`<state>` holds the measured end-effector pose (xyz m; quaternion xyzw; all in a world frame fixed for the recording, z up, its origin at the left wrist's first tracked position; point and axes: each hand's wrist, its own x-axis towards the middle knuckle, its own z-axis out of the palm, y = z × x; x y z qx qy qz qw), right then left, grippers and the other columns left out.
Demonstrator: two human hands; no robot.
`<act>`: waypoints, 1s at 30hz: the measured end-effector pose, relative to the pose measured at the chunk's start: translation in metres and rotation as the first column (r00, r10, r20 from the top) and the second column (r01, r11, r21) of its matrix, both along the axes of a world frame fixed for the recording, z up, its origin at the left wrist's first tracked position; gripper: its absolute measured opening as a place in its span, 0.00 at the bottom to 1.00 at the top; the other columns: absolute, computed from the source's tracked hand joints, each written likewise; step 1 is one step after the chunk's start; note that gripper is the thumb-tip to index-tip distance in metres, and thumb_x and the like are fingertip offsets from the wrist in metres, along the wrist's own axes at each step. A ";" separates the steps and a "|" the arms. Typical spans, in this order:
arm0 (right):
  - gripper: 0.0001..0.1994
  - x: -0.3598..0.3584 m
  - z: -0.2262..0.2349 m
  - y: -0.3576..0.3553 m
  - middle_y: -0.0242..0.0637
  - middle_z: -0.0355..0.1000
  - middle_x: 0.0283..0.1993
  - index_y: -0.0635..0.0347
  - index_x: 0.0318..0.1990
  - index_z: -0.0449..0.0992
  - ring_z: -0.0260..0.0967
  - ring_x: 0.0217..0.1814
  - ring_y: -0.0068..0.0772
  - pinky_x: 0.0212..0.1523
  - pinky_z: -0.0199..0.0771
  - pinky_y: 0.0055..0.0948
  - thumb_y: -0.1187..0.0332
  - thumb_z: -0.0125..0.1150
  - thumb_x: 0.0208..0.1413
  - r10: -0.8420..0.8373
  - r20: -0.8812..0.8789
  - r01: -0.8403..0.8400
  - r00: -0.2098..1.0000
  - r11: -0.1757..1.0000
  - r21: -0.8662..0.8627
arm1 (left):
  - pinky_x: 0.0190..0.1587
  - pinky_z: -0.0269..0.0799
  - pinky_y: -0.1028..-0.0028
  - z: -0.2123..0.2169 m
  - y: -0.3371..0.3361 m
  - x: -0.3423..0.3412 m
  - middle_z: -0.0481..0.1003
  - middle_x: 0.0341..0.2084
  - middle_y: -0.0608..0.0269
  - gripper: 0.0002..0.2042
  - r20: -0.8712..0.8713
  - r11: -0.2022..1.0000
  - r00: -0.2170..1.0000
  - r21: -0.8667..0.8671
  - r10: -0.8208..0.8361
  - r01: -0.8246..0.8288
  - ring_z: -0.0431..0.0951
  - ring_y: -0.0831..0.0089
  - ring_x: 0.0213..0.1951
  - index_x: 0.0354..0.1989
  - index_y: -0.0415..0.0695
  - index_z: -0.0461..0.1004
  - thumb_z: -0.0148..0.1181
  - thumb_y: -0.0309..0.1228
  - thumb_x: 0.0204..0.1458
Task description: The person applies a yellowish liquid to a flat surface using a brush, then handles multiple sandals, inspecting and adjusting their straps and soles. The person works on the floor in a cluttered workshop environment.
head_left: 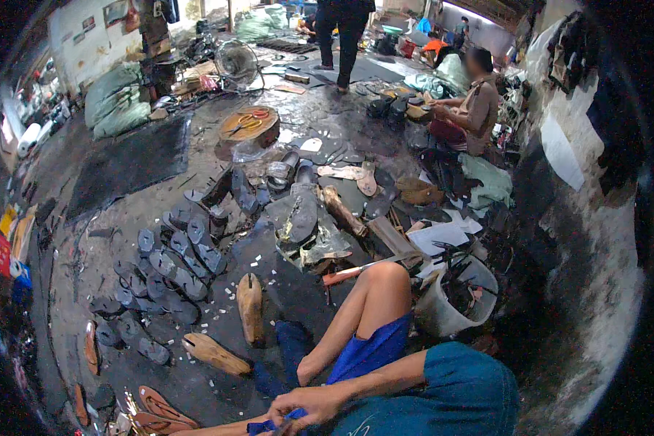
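Note:
My right hand [309, 407] is at the lower edge, in front of my bent right knee. Its fingers curl over something small and dark that I cannot make out, beside blue cloth. The arm comes from a teal sleeve [465, 385]. My left hand does not show; a bare limb [221, 429] runs along the bottom rim, and whether it is a forearm or a leg is unclear. Nearest on the floor lie two wooden shoe lasts [250, 309], one upright in the picture and one slanted [216, 354]. Blue shorts [374, 349] cover my thigh.
Rows of dark sandals [174, 272] lie left, brown flip-flops [163, 407] at lower left. An orange-handled tool [345, 275] rests beyond my knee, near a white bucket [454, 320]. Scissors [247, 122] lie on a round block [261, 142]. A seated person [476, 109] works at right; another stands behind.

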<state>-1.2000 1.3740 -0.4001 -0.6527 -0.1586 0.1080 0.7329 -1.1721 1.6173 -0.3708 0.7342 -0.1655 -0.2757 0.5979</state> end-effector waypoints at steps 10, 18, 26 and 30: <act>0.48 0.141 -0.168 -0.021 0.53 0.47 0.63 0.65 0.64 0.40 0.42 0.66 0.59 0.61 0.48 0.55 0.52 0.65 0.44 -0.890 -0.187 0.376 0.415 0.355 -0.856 | 0.47 0.69 0.66 -0.010 -0.019 0.013 0.71 0.44 0.54 0.19 -0.064 0.998 0.996 -0.014 0.056 -0.057 0.72 0.65 0.45 0.50 0.37 0.65 0.54 0.32 0.51; 0.35 0.141 -0.163 -0.039 0.49 0.62 0.55 0.68 0.60 0.54 0.58 0.58 0.47 0.56 0.59 0.40 0.59 0.59 0.48 -0.953 -0.228 0.829 0.198 0.287 -0.480 | 0.46 0.71 0.63 -0.033 -0.043 0.038 0.70 0.45 0.55 0.22 -0.177 0.982 0.970 -0.050 0.169 -0.181 0.73 0.64 0.45 0.54 0.40 0.61 0.52 0.38 0.54; 0.27 0.020 0.007 -0.048 0.48 0.68 0.50 0.66 0.57 0.59 0.72 0.45 0.46 0.45 0.73 0.41 0.64 0.57 0.51 -0.059 -0.681 0.518 0.730 0.698 0.494 | 0.44 0.72 0.60 -0.069 -0.060 0.122 0.69 0.46 0.55 0.25 -0.480 0.860 0.820 -0.226 0.311 -0.458 0.73 0.62 0.45 0.58 0.42 0.57 0.50 0.43 0.56; 0.32 -0.014 0.029 -0.029 0.50 0.64 0.54 0.71 0.59 0.55 0.67 0.53 0.48 0.49 0.71 0.41 0.63 0.59 0.51 -0.157 -0.650 0.336 0.743 0.928 0.161 | 0.47 0.72 0.63 -0.071 -0.068 0.137 0.67 0.50 0.55 0.26 -0.619 0.715 0.745 -0.402 0.248 -0.572 0.74 0.63 0.46 0.59 0.42 0.57 0.47 0.46 0.58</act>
